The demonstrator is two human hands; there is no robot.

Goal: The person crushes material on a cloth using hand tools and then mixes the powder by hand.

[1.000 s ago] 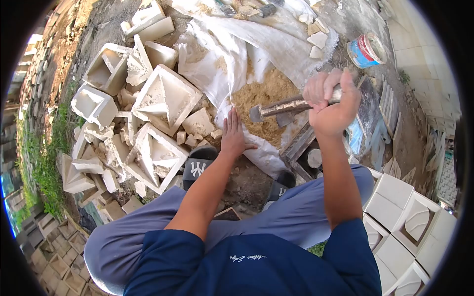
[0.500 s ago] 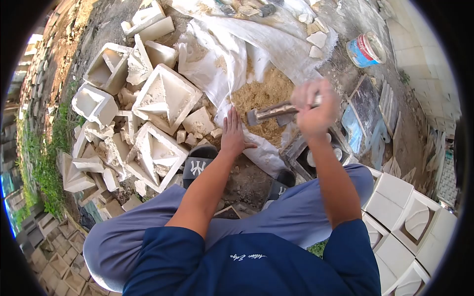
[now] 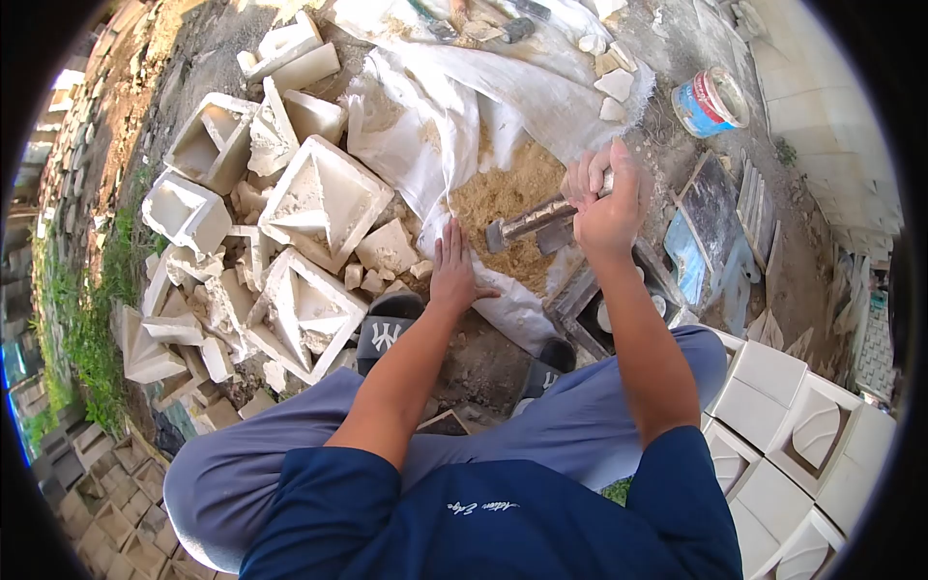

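Note:
My left hand lies flat, fingers stretched out, on the edge of a white woven sheet. Gripped in my right hand is a hammer with a worn brown shaft, held low over a heap of damp yellow-brown sand. The hammer's grey end points left, toward my left hand. A flat grey piece shows just below the shaft; whether it belongs to the hammer I cannot tell. Beneath my right forearm stands a dark square frame with pale round pieces inside.
Broken white cast blocks are piled on the left. A blue and red bucket stands at the back right, near leaning boards. Pale cast tiles lie at the lower right. My sandalled feet are close to the sheet.
My right hand, blurred before, now shows sharply and sits slightly higher in view, still holding the hammer over the sand. My left hand stays flat on the sheet.

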